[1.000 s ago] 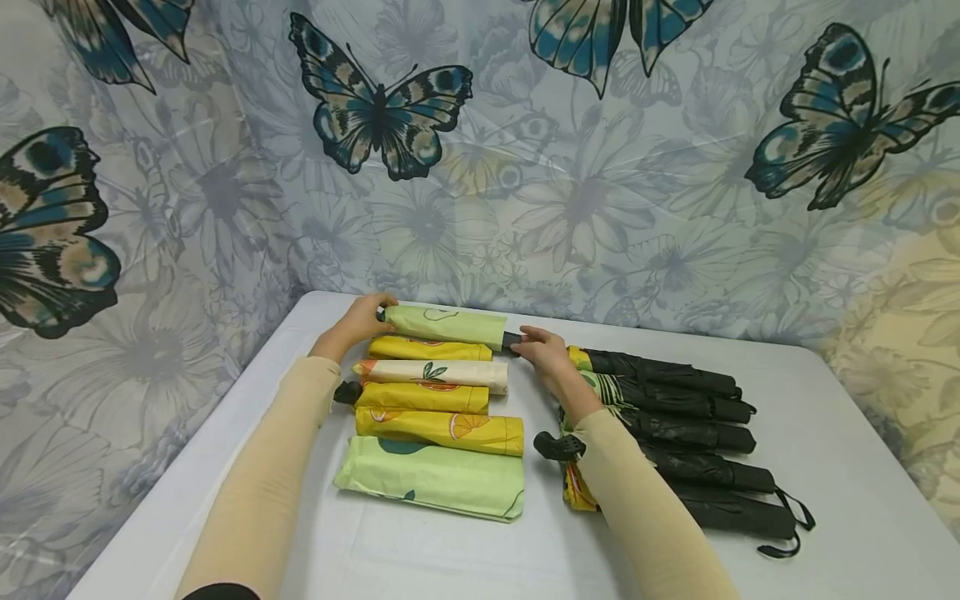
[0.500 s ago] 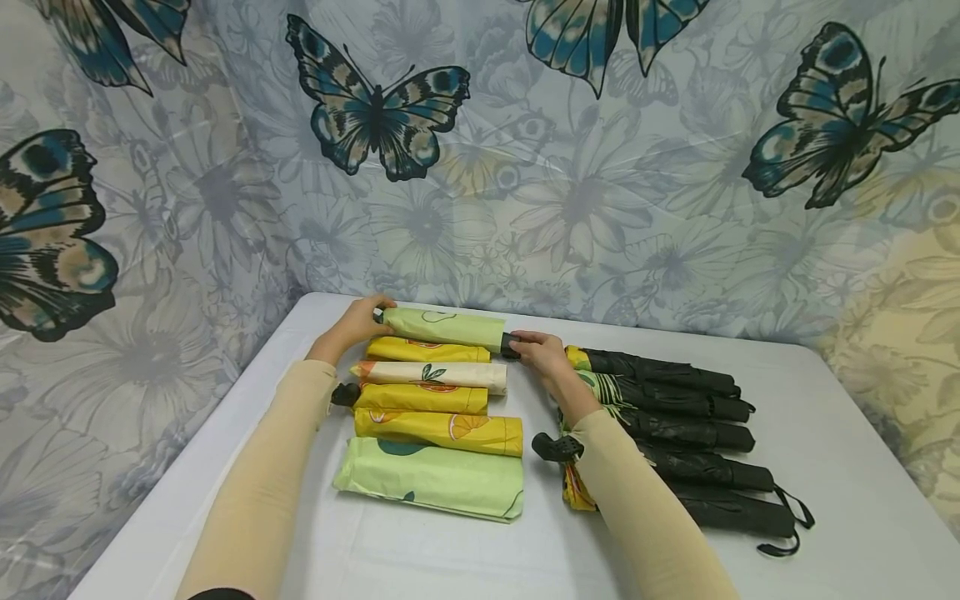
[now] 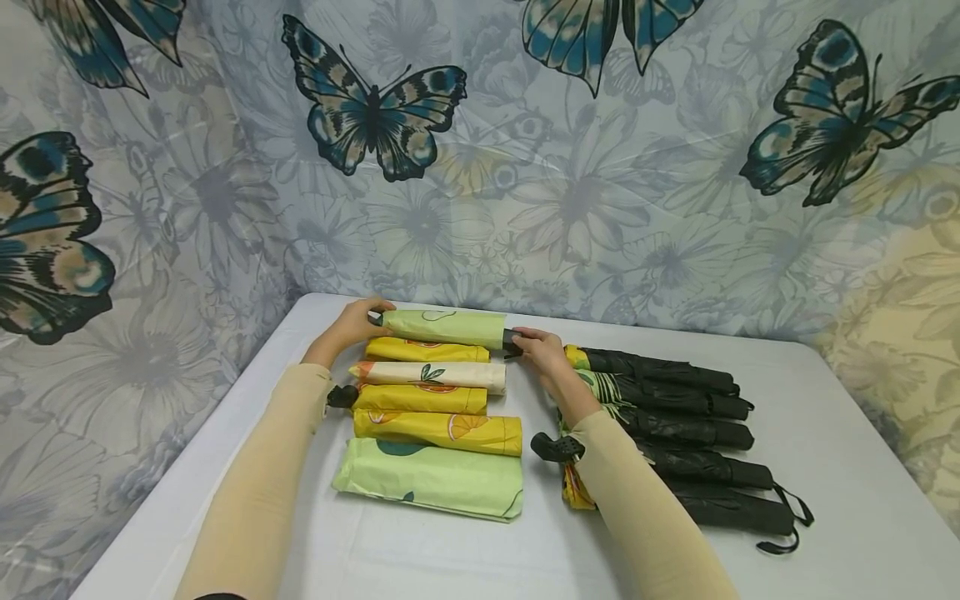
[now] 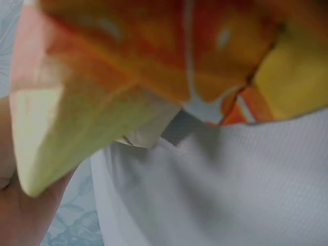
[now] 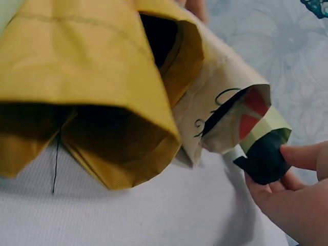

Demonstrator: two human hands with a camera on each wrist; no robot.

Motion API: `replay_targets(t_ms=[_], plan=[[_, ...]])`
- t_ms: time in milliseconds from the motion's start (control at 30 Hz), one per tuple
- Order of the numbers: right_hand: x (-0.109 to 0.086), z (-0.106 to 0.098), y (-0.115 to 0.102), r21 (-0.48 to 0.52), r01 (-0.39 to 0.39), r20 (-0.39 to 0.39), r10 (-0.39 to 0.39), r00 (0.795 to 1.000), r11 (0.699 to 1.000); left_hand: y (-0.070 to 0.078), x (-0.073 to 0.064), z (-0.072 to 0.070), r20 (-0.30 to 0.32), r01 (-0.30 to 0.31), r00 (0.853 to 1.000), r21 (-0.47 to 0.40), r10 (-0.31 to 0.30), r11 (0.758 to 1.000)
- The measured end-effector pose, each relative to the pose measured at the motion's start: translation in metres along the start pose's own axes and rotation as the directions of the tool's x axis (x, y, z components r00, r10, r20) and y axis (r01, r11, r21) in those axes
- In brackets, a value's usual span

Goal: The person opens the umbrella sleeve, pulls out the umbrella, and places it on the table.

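Note:
Along the back of the row lies a folded umbrella in a light green cover (image 3: pixel 444 327), with black ends showing at both sides. My left hand (image 3: pixel 350 323) curls its fingers around the left end. At the other end my right hand (image 3: pixel 542 348) pinches the umbrella's black end (image 5: pixel 266 156) between thumb and fingers, clearly seen in the right wrist view. Just in front of it lie a yellow cover (image 3: pixel 427 350) and a cream cover (image 3: pixel 442 377) with a leaf print. In the left wrist view, blurred covers hide most of the left hand (image 4: pixel 23 220).
Two more yellow covers (image 3: pixel 420 399) and a wide light green cover (image 3: pixel 431 483) continue the row toward the front. Several black folded umbrellas (image 3: pixel 667 429) lie side by side on the right of the white table (image 3: pixel 420 558). A butterfly-print cloth (image 3: pixel 585 208) hangs behind.
My right fingers have shifted slightly on the umbrella's black end, while the left hand has adjusted at the other end. The covered umbrella has barely moved; the others lie as before.

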State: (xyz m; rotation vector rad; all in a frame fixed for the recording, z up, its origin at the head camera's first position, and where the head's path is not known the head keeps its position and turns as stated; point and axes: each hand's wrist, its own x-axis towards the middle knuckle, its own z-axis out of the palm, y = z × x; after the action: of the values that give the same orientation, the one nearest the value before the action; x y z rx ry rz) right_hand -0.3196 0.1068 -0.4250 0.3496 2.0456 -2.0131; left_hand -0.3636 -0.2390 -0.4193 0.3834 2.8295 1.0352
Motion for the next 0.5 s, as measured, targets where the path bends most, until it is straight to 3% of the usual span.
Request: replay_targets(t_ms=[500], plan=[[-0.0041,-0.0022,-0.0042,0.067,-0.001,-0.031,0.003,1.000,0.998,-0.0027,-0.0009,-0.0001,0.003,0.009,1.000,-0.044,-0.009,0.999]])
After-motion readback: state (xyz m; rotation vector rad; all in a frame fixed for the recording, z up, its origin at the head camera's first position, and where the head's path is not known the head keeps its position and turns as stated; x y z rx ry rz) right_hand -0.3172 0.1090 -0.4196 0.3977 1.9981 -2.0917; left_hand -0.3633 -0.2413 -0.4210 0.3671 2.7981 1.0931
